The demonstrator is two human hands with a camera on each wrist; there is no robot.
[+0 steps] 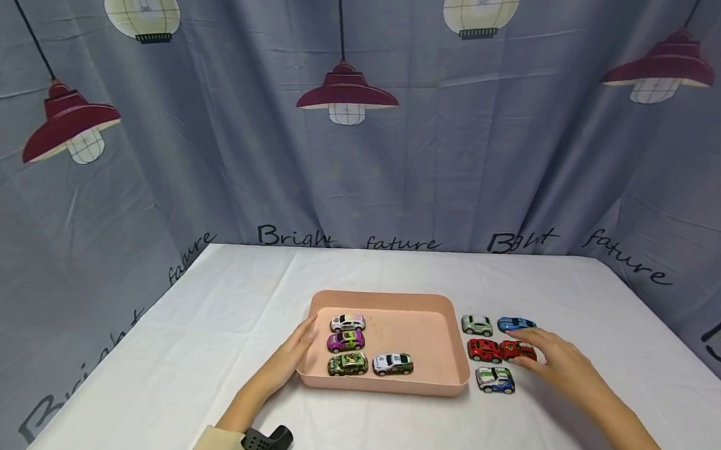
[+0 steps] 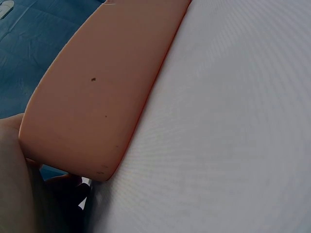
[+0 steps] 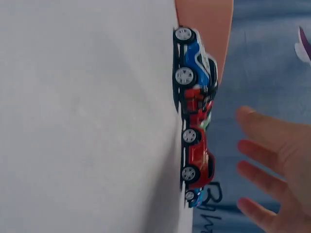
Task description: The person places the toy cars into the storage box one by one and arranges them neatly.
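My left hand [image 1: 287, 358] rests against the left side of the pink tray [image 1: 385, 385], its fingers along the wall and rim. In the left wrist view the tray's outer wall [image 2: 97, 97] hides part of that hand. Inside the tray sit a white toy car [image 1: 347, 323], a purple one [image 1: 346, 340], a green camouflage one [image 1: 347, 364] and a white-and-green one [image 1: 393, 364]. My right hand [image 1: 557, 360] hovers with parted fingers by the right-hand red toy car [image 1: 515, 350]; the right wrist view shows a gap between fingers and cars.
Right of the tray, another red car [image 1: 484, 350] touches the first. Around them stand a pale green car [image 1: 477, 324], a blue car [image 1: 515, 324] and a white-and-blue car [image 1: 496, 380]. A white cloth [image 1: 381, 434] covers the table; a grey-blue curtain [image 1: 436, 167] hangs behind.
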